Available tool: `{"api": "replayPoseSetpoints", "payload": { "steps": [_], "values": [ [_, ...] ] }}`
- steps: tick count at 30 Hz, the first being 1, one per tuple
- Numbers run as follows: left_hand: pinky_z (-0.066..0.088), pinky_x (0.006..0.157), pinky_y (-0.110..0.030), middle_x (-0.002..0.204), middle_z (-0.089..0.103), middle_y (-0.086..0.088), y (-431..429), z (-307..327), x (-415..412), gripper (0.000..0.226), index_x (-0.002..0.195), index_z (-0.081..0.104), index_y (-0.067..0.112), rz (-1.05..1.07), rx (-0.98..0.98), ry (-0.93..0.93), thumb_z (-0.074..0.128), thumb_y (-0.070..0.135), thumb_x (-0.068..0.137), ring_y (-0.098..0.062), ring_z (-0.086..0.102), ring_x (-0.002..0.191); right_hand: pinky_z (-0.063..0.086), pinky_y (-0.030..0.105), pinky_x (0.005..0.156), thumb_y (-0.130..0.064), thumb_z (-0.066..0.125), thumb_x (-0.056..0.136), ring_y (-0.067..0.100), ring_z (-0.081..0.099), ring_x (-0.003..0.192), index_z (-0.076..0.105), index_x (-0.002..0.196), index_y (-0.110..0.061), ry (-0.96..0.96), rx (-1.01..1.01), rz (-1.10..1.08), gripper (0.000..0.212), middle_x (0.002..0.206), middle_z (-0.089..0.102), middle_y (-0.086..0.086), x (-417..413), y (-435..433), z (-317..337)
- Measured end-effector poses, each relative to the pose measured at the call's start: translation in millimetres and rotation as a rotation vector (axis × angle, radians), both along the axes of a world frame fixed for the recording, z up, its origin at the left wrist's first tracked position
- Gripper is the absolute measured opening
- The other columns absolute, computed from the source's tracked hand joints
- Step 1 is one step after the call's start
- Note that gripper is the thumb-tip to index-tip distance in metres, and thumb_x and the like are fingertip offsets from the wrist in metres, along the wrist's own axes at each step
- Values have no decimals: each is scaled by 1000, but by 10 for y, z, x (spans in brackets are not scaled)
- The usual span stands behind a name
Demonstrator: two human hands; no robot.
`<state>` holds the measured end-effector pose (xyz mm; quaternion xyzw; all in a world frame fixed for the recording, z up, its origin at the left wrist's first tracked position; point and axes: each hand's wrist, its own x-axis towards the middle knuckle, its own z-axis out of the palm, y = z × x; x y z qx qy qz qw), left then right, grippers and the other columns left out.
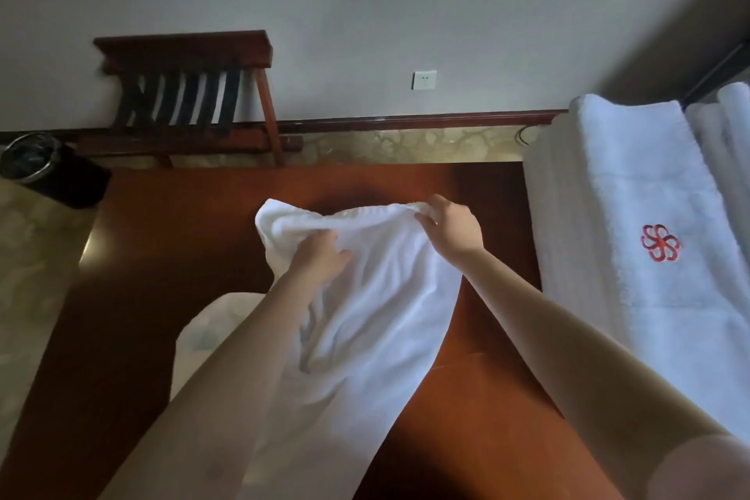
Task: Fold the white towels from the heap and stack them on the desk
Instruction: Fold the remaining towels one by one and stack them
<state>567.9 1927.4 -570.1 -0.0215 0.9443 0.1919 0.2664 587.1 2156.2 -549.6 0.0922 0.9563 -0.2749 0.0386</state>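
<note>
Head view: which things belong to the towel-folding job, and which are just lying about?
In the job: white towel, held by left hand and right hand; desk; folded towel stack with red emblem, at right.
Lying about: luggage rack, wall socket, bin on the floor.

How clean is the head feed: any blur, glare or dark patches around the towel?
Head view: dim, soft light; the white cloth towel, left hand and right hand gripping it look fairly sharp; forearms blur toward the bottom edge; a dark shadow on the red-brown wooden desk beyond the towel; pale glare on its left edge; upper-right corner darkens.
</note>
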Motion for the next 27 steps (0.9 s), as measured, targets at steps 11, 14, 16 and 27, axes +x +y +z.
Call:
{"api": "replayPoseSetpoints", "payload": {
  "steps": [11,14,16,27],
  "values": [
    [5,116,-49,161,-10,1,258,-291,-702,73,152,9,34,-187,-136,-33,44,57,93,-32,-11,146,42,41,92,-27,57,92,33,39,127,40,136,-10,18,191,-197,50,142,38,14,-626,275,-109],
    [-1,115,-52,159,-17,7,207,-346,-784,76,151,4,40,-202,-181,-41,44,58,89,-32,-18,145,31,47,108,-29,54,92,32,28,140,37,142,-13,61,237,4,56,153,28,14,-380,116,-302],
    [-1,115,-53,159,-18,10,176,-368,-793,77,151,1,42,-212,-208,-26,43,60,89,-33,-20,144,19,48,115,-36,45,96,30,15,146,28,148,-18,-91,247,120,57,159,17,10,-235,65,-454],
    [18,115,-51,161,3,-5,47,-159,-646,69,151,18,21,-120,-185,50,45,49,95,-30,0,147,22,43,116,-35,46,98,24,13,146,27,146,-16,-267,297,167,55,158,18,7,-283,223,-323]
  ]
}}
